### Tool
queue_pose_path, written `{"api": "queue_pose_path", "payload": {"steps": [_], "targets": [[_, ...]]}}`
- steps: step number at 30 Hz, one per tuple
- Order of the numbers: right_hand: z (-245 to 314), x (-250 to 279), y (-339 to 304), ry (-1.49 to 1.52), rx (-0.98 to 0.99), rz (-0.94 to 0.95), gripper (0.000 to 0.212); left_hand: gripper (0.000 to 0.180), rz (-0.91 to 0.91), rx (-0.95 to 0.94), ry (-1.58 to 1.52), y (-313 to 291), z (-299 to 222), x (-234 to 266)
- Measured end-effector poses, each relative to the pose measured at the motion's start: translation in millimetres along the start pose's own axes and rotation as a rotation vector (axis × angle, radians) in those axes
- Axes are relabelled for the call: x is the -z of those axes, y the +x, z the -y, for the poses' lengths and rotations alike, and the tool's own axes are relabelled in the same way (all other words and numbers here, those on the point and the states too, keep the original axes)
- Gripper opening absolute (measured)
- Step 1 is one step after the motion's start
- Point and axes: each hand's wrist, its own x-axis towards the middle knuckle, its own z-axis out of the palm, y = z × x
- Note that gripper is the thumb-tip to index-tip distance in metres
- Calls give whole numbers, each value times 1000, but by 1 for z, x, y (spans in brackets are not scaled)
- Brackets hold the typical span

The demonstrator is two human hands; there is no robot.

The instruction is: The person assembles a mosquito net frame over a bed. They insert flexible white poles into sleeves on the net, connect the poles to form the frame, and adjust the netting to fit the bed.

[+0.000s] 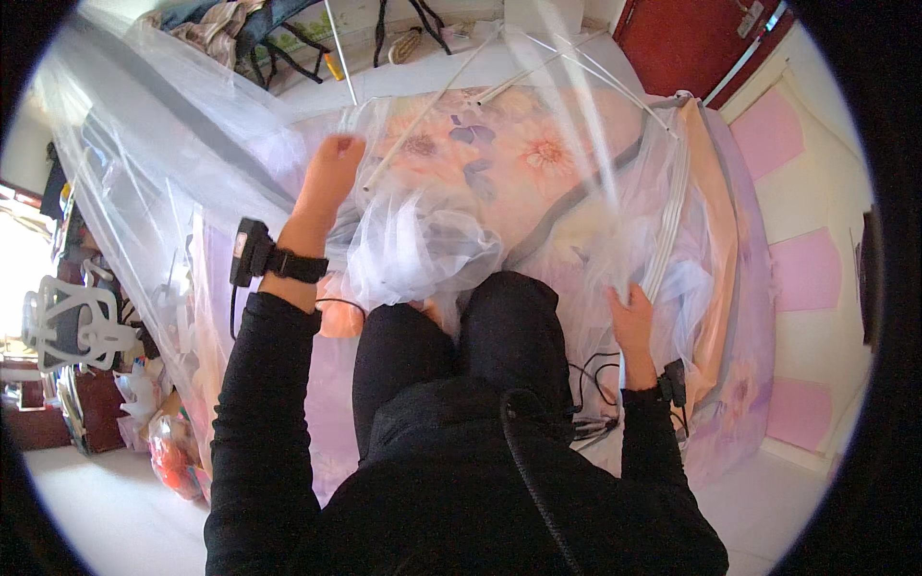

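A sheer white mosquito net (418, 245) lies bunched in front of my knees and spreads to both sides, with grey trim along its edges. My left hand (333, 173) is raised on the left, closed in a fist on the thin netting; the exact bit it grips is hard to see. Lower on the right, my right hand (631, 319) has its fingers bent round a gathered part of the net, beside a long white ribbed strip (665, 240). Thin white poles (432, 110) slant across the far side of the net.
Beneath the net is a bed with a floral sheet (543, 154). Black cables (597, 374) lie beside my right thigh. A red door (672, 43) stands at the far right, pink-panelled furniture (783, 269) at the right. A white chair (82, 322) and bags (173, 456) are on the left.
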Motion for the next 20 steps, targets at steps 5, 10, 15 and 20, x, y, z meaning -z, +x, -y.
{"api": "queue_pose_path", "payload": {"steps": [5,10,15,20], "targets": [[-133,31,17,-281,-152,-241,29,40,54,20,379,38,115,-24],[-189,42,55,-494,-184,-320,29,49,30,-125,561,69,153,-56],[-198,21,125,-352,-19,-381,38,54,190,75,517,116,161,-89],[-224,-2,172,-240,-445,26,53,59,338,217,727,152,168,-108]]}}
